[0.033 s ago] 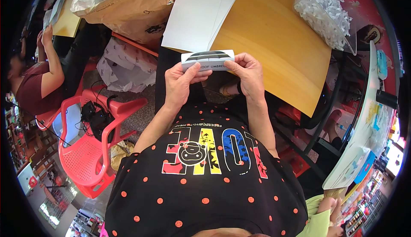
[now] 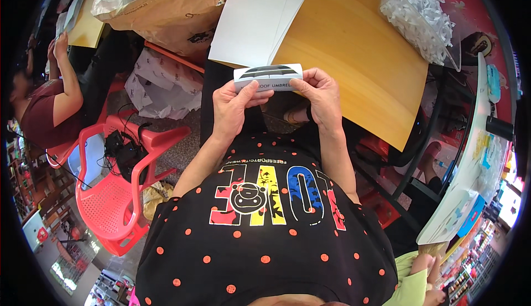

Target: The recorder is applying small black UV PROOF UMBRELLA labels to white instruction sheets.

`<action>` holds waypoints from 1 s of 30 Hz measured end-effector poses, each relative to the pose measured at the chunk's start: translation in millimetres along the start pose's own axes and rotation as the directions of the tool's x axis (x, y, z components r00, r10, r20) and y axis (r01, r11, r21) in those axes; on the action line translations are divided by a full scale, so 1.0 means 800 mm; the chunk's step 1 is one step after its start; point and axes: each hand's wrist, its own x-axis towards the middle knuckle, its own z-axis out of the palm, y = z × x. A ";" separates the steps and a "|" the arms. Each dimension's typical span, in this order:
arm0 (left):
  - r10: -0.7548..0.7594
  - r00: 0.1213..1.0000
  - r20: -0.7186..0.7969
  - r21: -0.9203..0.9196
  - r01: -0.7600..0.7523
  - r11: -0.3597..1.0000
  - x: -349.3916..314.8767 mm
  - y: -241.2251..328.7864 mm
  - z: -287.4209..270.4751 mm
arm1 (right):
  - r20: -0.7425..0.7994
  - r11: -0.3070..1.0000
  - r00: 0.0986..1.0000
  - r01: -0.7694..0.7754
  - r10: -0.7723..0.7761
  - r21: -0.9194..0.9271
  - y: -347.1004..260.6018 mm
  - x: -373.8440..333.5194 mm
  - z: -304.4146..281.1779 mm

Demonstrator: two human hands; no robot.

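Observation:
I hold a small white card with a dark umbrella picture on it, just in front of the near edge of a wooden table. My left hand pinches its left end and my right hand grips its right end. The card is level, with its long side running left to right. A stack of blank white sheets lies on the table just beyond the card, overhanging the table's edge.
A clear bag of white paper pieces sits at the table's far right. A brown paper bag stands at the left. A red plastic chair holding black cables is at my left. A seated person is far left, and another person's hand is at lower right.

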 end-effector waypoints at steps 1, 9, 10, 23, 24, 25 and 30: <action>0.006 1.000 -0.004 -0.004 -0.006 1.000 0.000 0.001 0.000 | 0.003 1.000 1.000 -0.002 0.002 0.014 -0.003 -0.002 0.003; 0.102 0.994 0.028 0.136 -0.105 0.985 -0.007 0.006 -0.002 | 0.278 0.468 0.817 0.530 -0.505 -0.707 -0.037 -0.020 -0.008; 0.132 0.990 0.049 0.172 -0.139 0.975 -0.008 0.007 0.000 | 0.348 0.396 0.771 0.591 -0.533 -0.703 -0.038 -0.019 -0.009; 0.361 0.907 0.217 0.461 -0.422 0.781 -0.022 0.016 0.014 | 0.548 0.188 0.647 0.720 -0.530 -0.668 -0.043 -0.032 -0.012; 0.383 0.895 0.230 0.473 -0.447 0.759 -0.022 0.015 0.015 | 0.550 0.176 0.645 0.718 -0.530 -0.673 -0.044 -0.032 -0.012; 0.405 0.882 0.242 0.486 -0.471 0.737 -0.021 0.014 0.016 | 0.552 0.165 0.643 0.717 -0.531 -0.677 -0.045 -0.032 -0.011; 0.469 0.845 0.258 0.528 -0.529 0.664 -0.018 0.015 0.026 | 0.558 0.141 0.640 0.714 -0.528 -0.686 -0.046 -0.033 -0.014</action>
